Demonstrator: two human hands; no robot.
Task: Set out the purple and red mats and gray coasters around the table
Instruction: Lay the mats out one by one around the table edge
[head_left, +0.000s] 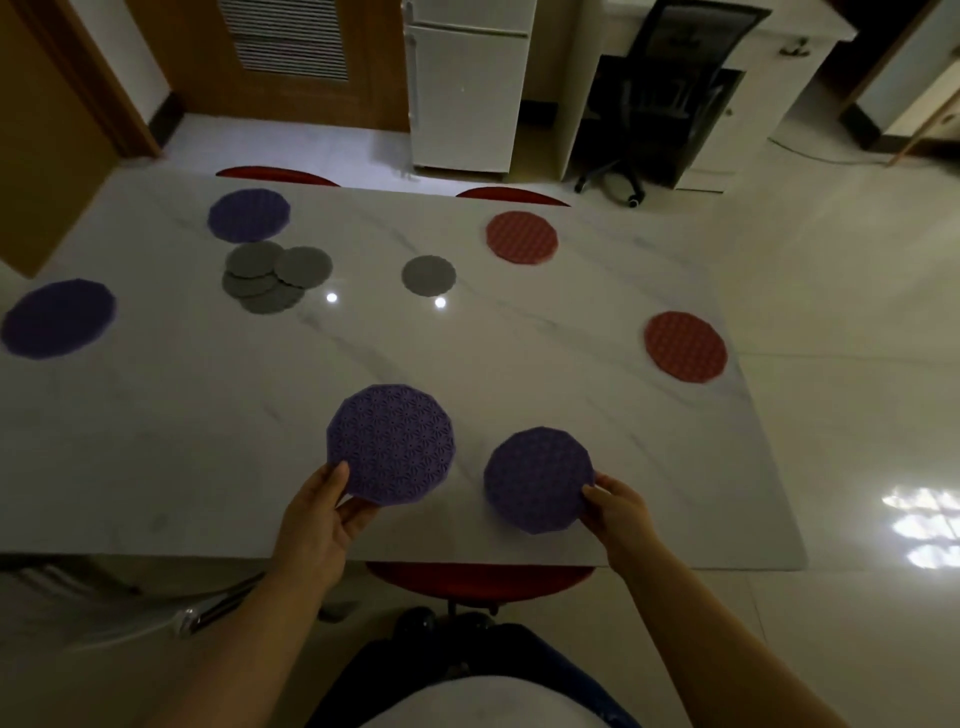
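A pale tiled floor (831, 270) runs under a white marble table (208, 441), with a white fridge (467, 88) and a black office chair (670, 98) by the far wall. A red stool (478, 579) is tucked under the near edge.

Near that edge, the left hand (322, 514) pinches the rim of one purple mat (390, 444), thumb on top. The right hand (618, 506) pinches the rim of a second purple mat (538, 479). A third purple mat (58, 318) lies at the left edge and a fourth purple mat (248, 214) at the far left. The far red mat (521, 237) and the right-edge red mat (684, 346) lie well apart. A heap of overlapping gray coasters (275, 278) sits just beside the fourth mat. A single gray coaster (428, 275) lies between the heap and the far red mat.
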